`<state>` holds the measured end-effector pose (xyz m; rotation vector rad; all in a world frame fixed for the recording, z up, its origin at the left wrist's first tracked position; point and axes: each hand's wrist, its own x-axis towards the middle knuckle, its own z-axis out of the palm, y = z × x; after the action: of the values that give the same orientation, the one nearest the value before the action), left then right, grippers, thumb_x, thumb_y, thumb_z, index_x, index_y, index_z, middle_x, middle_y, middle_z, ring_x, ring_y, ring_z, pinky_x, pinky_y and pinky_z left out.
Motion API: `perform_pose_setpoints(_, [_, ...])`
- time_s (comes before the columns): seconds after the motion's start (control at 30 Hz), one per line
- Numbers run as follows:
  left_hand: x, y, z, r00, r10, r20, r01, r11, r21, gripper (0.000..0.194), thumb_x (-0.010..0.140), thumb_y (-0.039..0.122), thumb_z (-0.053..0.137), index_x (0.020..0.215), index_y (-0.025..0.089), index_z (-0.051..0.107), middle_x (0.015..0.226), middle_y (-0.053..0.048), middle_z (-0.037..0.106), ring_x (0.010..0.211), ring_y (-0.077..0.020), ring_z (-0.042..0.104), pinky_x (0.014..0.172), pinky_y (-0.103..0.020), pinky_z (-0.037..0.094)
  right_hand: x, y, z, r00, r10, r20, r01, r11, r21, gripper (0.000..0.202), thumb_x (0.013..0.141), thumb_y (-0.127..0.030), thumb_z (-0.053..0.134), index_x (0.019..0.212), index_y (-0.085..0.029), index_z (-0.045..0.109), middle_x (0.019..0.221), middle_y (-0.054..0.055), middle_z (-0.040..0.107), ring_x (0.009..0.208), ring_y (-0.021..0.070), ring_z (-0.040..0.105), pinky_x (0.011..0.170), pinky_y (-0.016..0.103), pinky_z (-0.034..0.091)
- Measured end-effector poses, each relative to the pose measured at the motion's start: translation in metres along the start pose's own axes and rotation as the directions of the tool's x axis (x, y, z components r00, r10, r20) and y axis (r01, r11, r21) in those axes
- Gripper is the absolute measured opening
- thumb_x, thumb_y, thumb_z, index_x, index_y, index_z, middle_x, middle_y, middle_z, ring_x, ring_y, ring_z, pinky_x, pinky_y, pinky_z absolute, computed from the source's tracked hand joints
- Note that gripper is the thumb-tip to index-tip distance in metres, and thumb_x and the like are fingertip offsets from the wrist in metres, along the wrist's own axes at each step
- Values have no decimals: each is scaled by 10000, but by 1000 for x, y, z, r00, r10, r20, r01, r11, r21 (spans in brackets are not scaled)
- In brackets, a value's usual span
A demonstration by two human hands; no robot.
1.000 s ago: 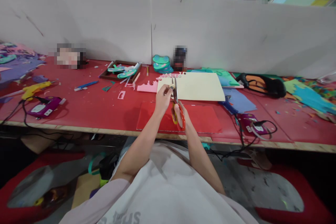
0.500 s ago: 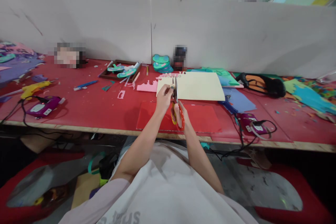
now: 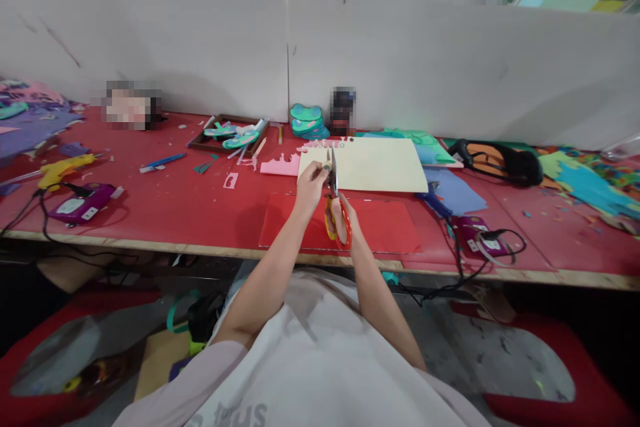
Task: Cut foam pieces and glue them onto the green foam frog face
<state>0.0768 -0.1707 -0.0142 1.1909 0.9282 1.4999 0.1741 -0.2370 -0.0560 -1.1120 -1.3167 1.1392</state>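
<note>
Right hand (image 3: pixel 342 219) grips the orange-handled scissors (image 3: pixel 336 203) above the red sheet (image 3: pixel 390 227), blades up, while left hand (image 3: pixel 311 185) pinches a small piece (image 3: pixel 327 165), barely discernible, at the blades.

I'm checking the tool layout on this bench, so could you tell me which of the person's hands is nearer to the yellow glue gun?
Left. The left hand pinches a small piece at the scissors' blades, far right of the yellow glue gun; the right hand, in the scissors handles, lies farther right.

Bare forearms; pale pink short-sleeved shirt, faint grey lettering
</note>
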Motion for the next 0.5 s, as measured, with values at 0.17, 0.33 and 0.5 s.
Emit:
perform_pose_setpoints(0.17, [2, 4, -5, 998, -34, 53, 35, 999, -15, 213, 825, 275, 613, 654, 195, 515, 608, 40, 496, 544, -81, 492, 579, -229, 436, -1, -3, -5, 1000, -3, -4, 3, 1000, -17, 476, 814, -680, 476, 980, -235, 511, 534, -78, 394, 368, 66, 343, 350, 194, 313])
perform_pose_setpoints(0.33, [6, 5, -14, 992, -25, 122, 25, 1000, 2, 201, 825, 214, 596, 643, 194, 514, 579, 37, 489, 520, -84, 491, 565, -232, 427, -1, -7, -14, 996, 26, 80, -32, 997, 72, 518, 782, -692, 514, 1005, -225, 513, 545, -83, 376, 368, 55, 306, 340, 193, 281])
perform_pose_setpoints(0.5, [8, 5, -19, 986, 4, 169, -9, 1000, 28, 215, 820, 208, 604, 634, 185, 497, 572, 44, 483, 523, -75, 491, 576, -221, 420, -2, -11, -18, 992, 75, 101, -85, 992, 97, 521, 748, -684, 570, 974, -220, 500, 547, -91, 364, 368, 44, 296, 341, 187, 255])
